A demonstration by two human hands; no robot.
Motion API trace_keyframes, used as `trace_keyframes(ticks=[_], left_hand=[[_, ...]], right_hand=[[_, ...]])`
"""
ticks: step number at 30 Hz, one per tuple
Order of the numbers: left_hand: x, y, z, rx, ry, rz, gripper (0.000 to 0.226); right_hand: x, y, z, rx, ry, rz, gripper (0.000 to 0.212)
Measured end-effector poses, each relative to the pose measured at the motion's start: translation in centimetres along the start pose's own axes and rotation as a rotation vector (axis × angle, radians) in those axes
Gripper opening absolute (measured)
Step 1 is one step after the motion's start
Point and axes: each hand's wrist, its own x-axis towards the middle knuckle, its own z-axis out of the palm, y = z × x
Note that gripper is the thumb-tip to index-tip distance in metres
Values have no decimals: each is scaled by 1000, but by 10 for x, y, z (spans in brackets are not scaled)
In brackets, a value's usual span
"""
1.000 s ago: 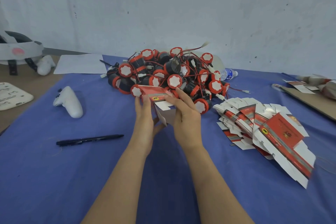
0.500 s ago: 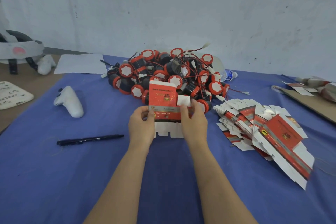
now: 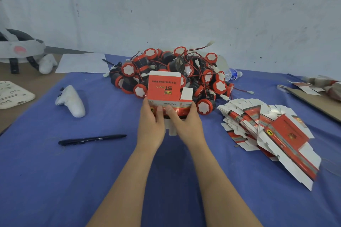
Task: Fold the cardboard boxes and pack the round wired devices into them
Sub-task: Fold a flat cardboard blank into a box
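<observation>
Head view: a blue cloth (image 3: 88, 180) covers the table under both forearms and spreads out to either side of the hands. Straight beyond the hands lies a heap of round wired devices (image 3: 206, 77), black drums with red rims and white caps, tangled in thin red and black leads with small white plugs. To the right of the right hand a fanned stack of flat boxes (image 3: 267, 131) rests on the cloth, red printed panels showing among white flaps. Between the hands, raised just in front of the heap, is the cardboard box (image 3: 163, 88): its broad red face carries upside-down lettering, a white top flap with rounded corners stands up, a smaller white flap sticks out at its right edge, a strip reading "Genuine Parts" runs along the lower part, and white tabs hang below. The left hand (image 3: 150, 127) and right hand (image 3: 188, 127) sit close together, each gripping the box's lower part, thumbs pressed on the front and fingers hidden behind. Left of the left hand lie a white controller (image 3: 72, 100) and, nearer, a black pen (image 3: 92, 139).
</observation>
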Motion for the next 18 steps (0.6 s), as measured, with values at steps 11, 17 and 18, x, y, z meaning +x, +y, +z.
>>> trace_keyframes(ticks=[11,17,18], left_hand=[[-3,-4,-5,147,129,75,13],[4,-3,-11,-290,-117,-141,20],[3,-4,-10,-287,-149,-159,21]], right_hand=[[7,13,-3,-120,126,35,47],[5,6,-5,-82,94,30,52],[5,7,-5,-98,89,30,52]])
